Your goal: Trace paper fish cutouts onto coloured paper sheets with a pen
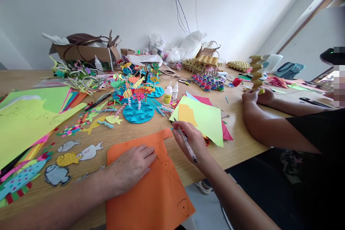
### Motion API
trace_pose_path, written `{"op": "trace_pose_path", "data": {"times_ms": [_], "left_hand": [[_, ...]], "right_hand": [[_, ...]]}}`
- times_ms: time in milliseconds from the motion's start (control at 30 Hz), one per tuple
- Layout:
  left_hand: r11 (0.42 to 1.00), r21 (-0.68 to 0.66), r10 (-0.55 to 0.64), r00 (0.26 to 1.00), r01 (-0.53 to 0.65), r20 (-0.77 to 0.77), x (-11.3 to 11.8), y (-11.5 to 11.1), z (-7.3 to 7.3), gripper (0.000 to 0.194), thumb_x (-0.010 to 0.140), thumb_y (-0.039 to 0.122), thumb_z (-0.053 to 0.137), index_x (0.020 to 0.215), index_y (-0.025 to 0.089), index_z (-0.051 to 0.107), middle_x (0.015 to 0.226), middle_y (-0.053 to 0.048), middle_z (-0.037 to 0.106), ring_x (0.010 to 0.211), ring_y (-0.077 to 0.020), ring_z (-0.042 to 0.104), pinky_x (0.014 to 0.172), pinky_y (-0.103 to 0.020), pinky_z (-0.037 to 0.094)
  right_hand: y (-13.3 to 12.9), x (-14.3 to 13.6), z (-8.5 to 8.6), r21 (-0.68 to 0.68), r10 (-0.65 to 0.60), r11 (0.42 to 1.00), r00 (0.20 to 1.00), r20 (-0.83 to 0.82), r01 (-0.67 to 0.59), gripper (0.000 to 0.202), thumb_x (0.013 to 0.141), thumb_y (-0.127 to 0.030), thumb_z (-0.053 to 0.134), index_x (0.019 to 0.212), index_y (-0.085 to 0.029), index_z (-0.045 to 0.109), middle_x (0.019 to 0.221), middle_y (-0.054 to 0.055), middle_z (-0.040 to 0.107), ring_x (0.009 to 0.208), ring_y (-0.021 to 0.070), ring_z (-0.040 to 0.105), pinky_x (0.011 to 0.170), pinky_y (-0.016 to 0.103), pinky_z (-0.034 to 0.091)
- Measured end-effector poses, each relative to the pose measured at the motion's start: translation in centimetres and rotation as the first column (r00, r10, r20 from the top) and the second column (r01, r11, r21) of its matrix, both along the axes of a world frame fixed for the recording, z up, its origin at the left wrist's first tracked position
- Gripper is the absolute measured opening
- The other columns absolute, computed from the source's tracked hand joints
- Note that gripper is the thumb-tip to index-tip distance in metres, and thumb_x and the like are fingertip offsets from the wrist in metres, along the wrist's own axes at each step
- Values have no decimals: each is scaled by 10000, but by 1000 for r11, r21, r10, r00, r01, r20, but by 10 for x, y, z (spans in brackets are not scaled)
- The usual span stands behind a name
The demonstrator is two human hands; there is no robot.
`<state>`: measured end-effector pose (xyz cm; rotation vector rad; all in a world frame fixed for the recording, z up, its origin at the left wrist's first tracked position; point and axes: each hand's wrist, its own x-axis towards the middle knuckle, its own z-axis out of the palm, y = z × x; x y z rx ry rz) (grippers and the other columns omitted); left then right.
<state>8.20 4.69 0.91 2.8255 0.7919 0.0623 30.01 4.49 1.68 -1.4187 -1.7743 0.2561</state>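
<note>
Outlining fish point(183, 207) on orange paper point(137, 206) seems underway, left hand point(131, 168) flat there, right hand point(192, 139) gripping a pen point(191, 150), the next stroke needing steadiness.

No word, number or brand can be read. On the bench point(242, 134), the left bottle point(167, 96) has a yellow label, its print too small to make out; the right bottle point(175, 91), just beside it, has a pale label with dark print, likewise illegible. The pen point(189, 146) bears dark marks along its barrel, not readable as lettering.
</note>
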Motion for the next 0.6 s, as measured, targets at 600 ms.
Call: {"op": "trace_pose_path", "data": {"times_ms": [600], "left_hand": [[999,-18,32,993,-30,114,1,24,-18,380,815,-8,340,1059,147,587,1198,-129,554,1130,-269,503,920,-423,484]], "right_hand": [[-4,-29,-19,-320,96,933,972,-212,-162,150,794,-144,457,840,-177,596,705,2,593,634,133,539,582,240,400]]}}
